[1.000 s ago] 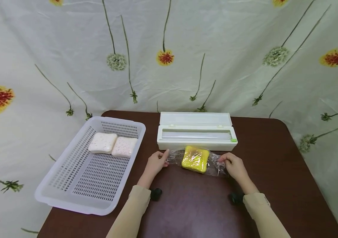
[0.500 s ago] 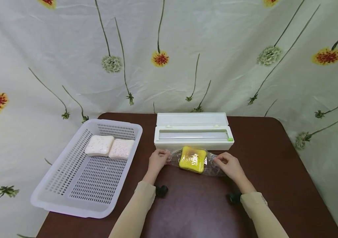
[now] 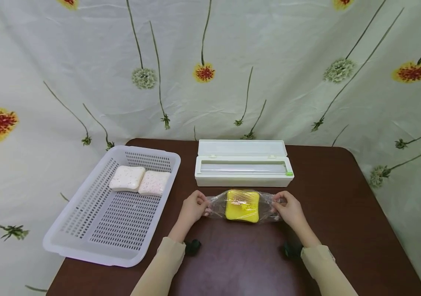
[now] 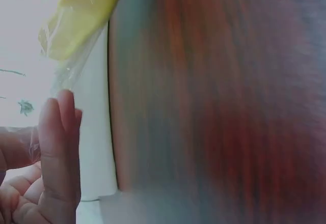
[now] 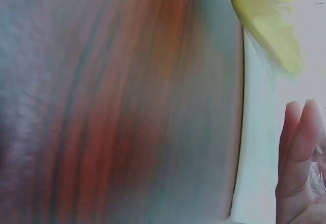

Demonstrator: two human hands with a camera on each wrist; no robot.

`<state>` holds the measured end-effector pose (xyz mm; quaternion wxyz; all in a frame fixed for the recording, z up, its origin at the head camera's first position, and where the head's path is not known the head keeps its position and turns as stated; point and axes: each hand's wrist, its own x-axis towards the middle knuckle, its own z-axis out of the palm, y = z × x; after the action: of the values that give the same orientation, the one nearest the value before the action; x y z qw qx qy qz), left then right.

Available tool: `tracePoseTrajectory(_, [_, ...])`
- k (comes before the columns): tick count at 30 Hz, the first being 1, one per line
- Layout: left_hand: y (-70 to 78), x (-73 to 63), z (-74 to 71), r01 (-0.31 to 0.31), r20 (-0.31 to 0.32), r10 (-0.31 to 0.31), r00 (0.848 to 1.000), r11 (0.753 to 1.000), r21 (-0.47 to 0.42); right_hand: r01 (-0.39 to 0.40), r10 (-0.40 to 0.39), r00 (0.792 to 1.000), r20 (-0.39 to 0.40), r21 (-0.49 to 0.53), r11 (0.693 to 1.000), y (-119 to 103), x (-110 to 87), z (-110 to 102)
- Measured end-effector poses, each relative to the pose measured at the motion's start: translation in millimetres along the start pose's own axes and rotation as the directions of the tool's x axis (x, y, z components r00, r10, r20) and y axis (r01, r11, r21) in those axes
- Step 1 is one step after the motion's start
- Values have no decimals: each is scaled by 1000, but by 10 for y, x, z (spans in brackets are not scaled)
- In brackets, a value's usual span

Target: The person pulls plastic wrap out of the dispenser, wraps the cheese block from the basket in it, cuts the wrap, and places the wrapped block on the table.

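Left hand [image 3: 192, 206] and right hand [image 3: 289, 209] hold clear film [image 3: 217, 206], its pinched ends partly hidden.

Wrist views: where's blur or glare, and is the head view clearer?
Left wrist: dark reddish-brown table blurred, white floral cloth backdrop washed out; right wrist: table blurred too; head: sharper, but glare streaks the clear plastic film over the yellow rounded-square block.

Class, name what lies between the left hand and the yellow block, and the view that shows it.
A stretch of clear film runs from the left hand to the yellow block; the head view shows it.
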<state>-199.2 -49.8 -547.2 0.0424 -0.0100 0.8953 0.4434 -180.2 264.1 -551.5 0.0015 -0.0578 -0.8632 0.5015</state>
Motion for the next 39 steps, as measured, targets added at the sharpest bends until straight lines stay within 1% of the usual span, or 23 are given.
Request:
tracePoseTrajectory(2, [-12, -79, -25, -25, 17, 24, 1000, 999, 25, 0, 0, 1000, 8, 13, 1000, 6, -47, -10])
tracePoseTrajectory(5, [-34, -204, -52, -40, 51, 38, 998, 998, 47, -12, 12, 1000, 22, 26, 1000, 22, -126, -12])
tracePoseTrajectory(8, [-61, -314, -51, -53, 76, 49, 996, 997, 49, -45, 45, 999, 24, 29, 999, 41, -209, -4])
tracePoseTrajectory(11, [-107, -390, -23, -78, 83, 73, 994, 995, 61, -72, 72, 997, 22, 25, 997, 74, -273, 16])
tracePoseTrajectory(14, [-163, -430, 10, -95, 84, 89, 993, 993, 74, -82, 81, 997, 15, 9, 997, 107, -311, 45])
tracePoseTrajectory(17, [-207, -441, 35, -107, 78, 102, 992, 992, 68, -83, 84, 996, 4, -9, 996, 127, -332, 67])
tracePoseTrajectory(21, [-222, -436, 49, -116, 67, 112, 991, 991, 60, -88, 89, 996, -2, 28, 996, 132, -347, 79])
tracePoseTrajectory(24, [-215, -434, 58, -88, 74, 84, 994, 995, 52, -100, 100, 995, 4, 49, 994, 129, -359, 80])
tracePoseTrajectory(26, [-203, -434, 62, -53, 88, 50, 995, 998, 30, -111, 111, 994, 8, 63, 992, 124, -362, 84])
tracePoseTrajectory(28, [-189, -434, 71, -16, 100, 16, 995, 1000, 0, -124, 124, 992, 10, 79, 989, 118, -369, 83])
tracePoseTrajectory(31, [-157, -435, 86, 20, 105, -15, 994, 998, -55, -145, 144, 989, 13, 111, 983, 99, -384, 82])
tracePoseTrajectory(34, [-134, -434, 104, 42, 106, -30, 994, 993, -112, -163, 162, 987, 25, 156, 974, 81, -403, 83])
tracePoseTrajectory(39, [-121, -433, 123, 59, 116, -40, 992, 985, -162, -196, 184, 981, 67, 252, 948, 47, -420, 97])
